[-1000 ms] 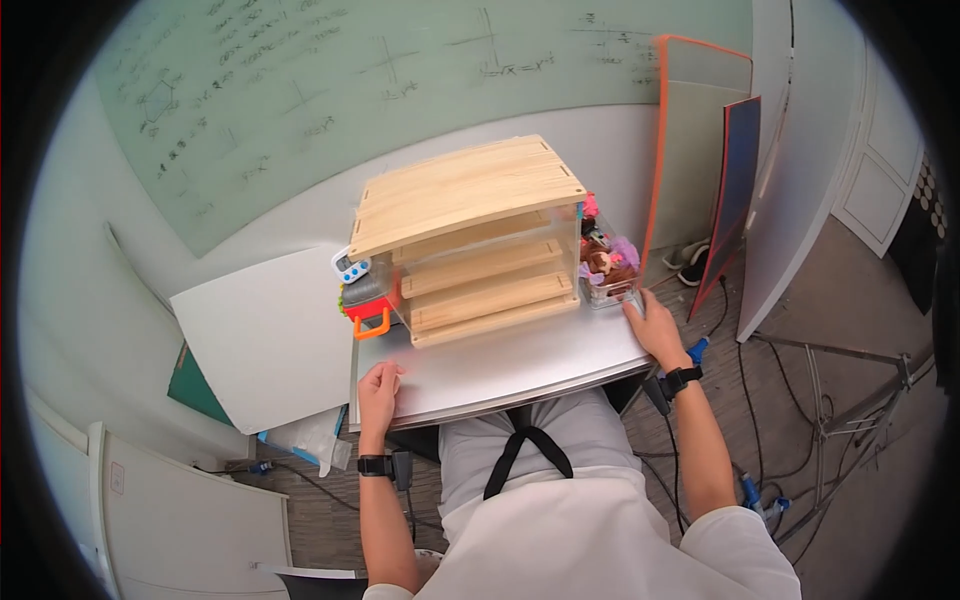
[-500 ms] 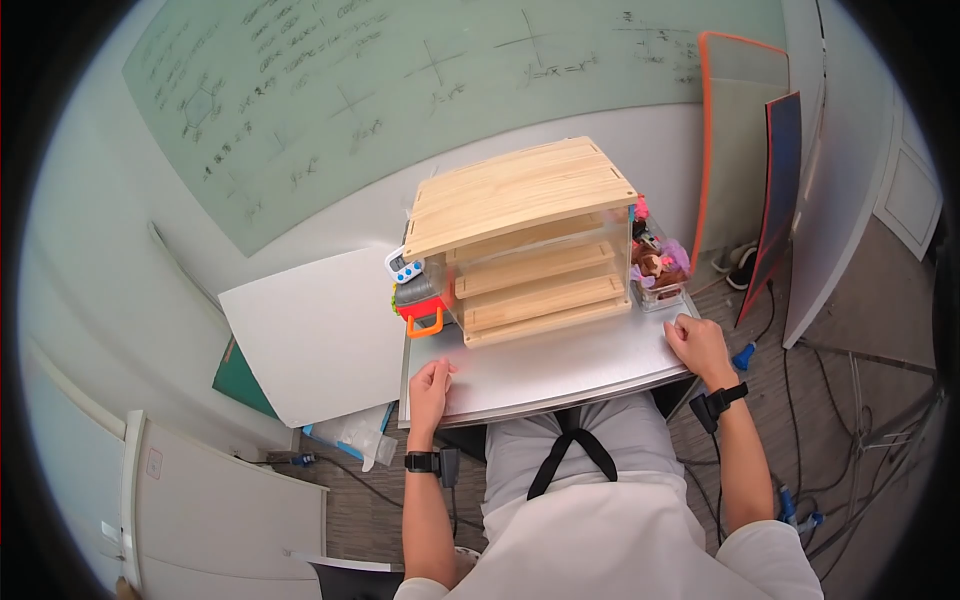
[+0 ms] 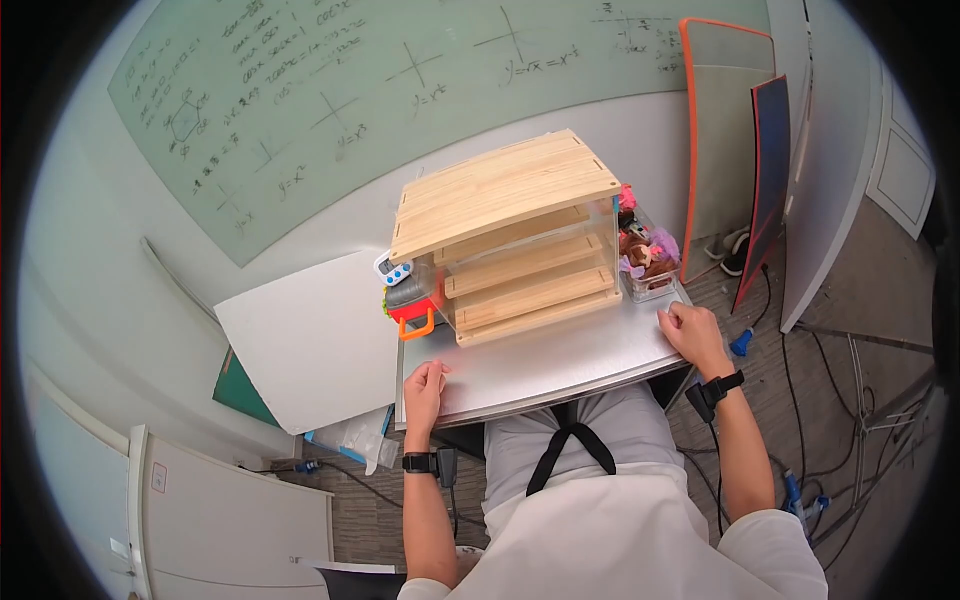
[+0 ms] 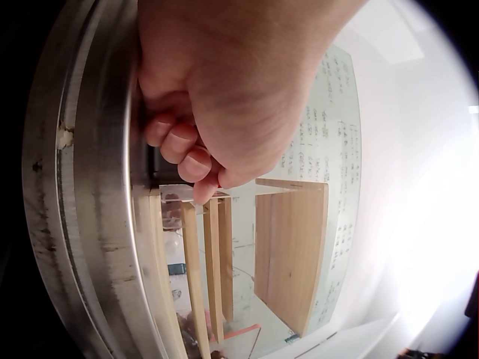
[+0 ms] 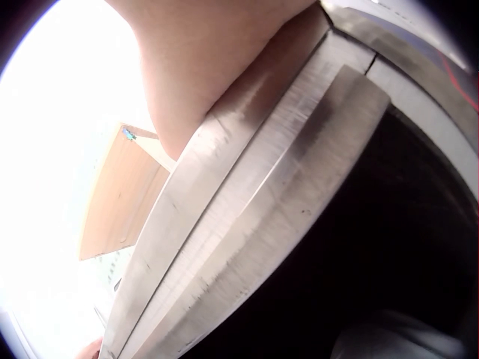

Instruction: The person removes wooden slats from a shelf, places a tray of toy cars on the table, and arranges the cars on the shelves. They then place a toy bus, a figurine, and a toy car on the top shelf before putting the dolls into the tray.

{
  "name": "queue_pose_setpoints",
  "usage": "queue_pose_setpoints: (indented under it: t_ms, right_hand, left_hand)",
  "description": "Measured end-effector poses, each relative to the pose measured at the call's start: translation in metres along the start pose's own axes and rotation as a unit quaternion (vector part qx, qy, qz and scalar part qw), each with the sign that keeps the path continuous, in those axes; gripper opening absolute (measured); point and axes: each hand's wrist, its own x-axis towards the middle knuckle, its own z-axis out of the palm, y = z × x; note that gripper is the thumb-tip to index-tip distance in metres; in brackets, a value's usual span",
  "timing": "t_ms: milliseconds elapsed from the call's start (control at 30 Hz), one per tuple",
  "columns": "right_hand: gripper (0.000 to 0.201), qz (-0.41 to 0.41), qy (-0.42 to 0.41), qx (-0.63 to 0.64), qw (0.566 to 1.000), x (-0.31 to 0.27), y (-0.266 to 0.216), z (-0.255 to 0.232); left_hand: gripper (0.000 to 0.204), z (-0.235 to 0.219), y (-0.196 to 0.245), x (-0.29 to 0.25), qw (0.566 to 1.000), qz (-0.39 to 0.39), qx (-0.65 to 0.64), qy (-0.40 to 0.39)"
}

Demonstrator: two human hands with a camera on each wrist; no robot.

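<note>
A wooden shelf unit (image 3: 508,190) with clear side panels and several boards stands on the silver table (image 3: 560,362). My left hand (image 3: 424,392) rests at the table's front left, its fingers loosely curled and holding nothing. In the left wrist view, those fingertips (image 4: 196,163) show in front of the shelf boards. On the right side of the table, my right hand (image 3: 694,335) rests with fingers loosely bent, just in front of a clear bin (image 3: 655,290) of dolls. In the right wrist view its fingers are hidden behind the table edge (image 5: 224,202).
Left of the shelf sit a red toy case with an orange handle (image 3: 418,326) and a white gadget with blue buttons (image 3: 393,269). A white board (image 3: 310,340) leans beside the table. Cables (image 3: 800,440) lie on the floor at right.
My right hand has come back from the clear bin's front edge and now rests on the table with fingers bent. The left hand stays in place; the head view has shifted.
</note>
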Motion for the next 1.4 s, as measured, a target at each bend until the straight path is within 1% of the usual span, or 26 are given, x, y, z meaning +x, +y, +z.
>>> queue_pose_setpoints:
  t_ms: [167,400,467,700,833,933,1133,1400]
  right_hand:
    - [0.033,0.0,0.002,-0.001,1.0,0.0,0.001,0.0]
    - [0.033,0.01,0.002,0.006,1.0,0.0,0.0,0.0]
    - [0.033,0.007,-0.003,0.005,1.0,0.0,0.0,-0.001]
    - [0.033,0.002,-0.003,0.008,1.0,0.0,0.0,0.0]
    - [0.033,0.003,-0.006,0.005,1.0,0.0,0.001,-0.001]
    - [0.034,-0.007,-0.002,-0.002,1.0,0.002,0.001,0.001]
    - [0.035,0.006,-0.005,-0.007,1.0,0.0,0.001,0.002]
    - [0.036,0.02,-0.014,-0.015,1.0,0.002,-0.003,0.001]
  left_hand:
    - [0.034,0.0,0.001,0.0,1.0,0.008,0.013,-0.005]
    - [0.033,0.0,-0.004,0.003,1.0,0.013,-0.007,-0.007]
    - [0.033,-0.001,-0.002,0.001,1.0,-0.002,0.007,0.0]
    - [0.033,-0.001,-0.003,0.002,1.0,0.007,-0.004,-0.002]
    - [0.033,-0.001,0.002,0.0,1.0,-0.001,0.018,-0.005]
    - [0.033,0.001,0.007,-0.003,1.0,-0.008,0.011,0.004]
    - [0.033,-0.001,0.0,-0.001,1.0,0.006,0.022,0.003]
    - [0.034,-0.001,-0.004,0.0,1.0,0.006,0.007,0.005]
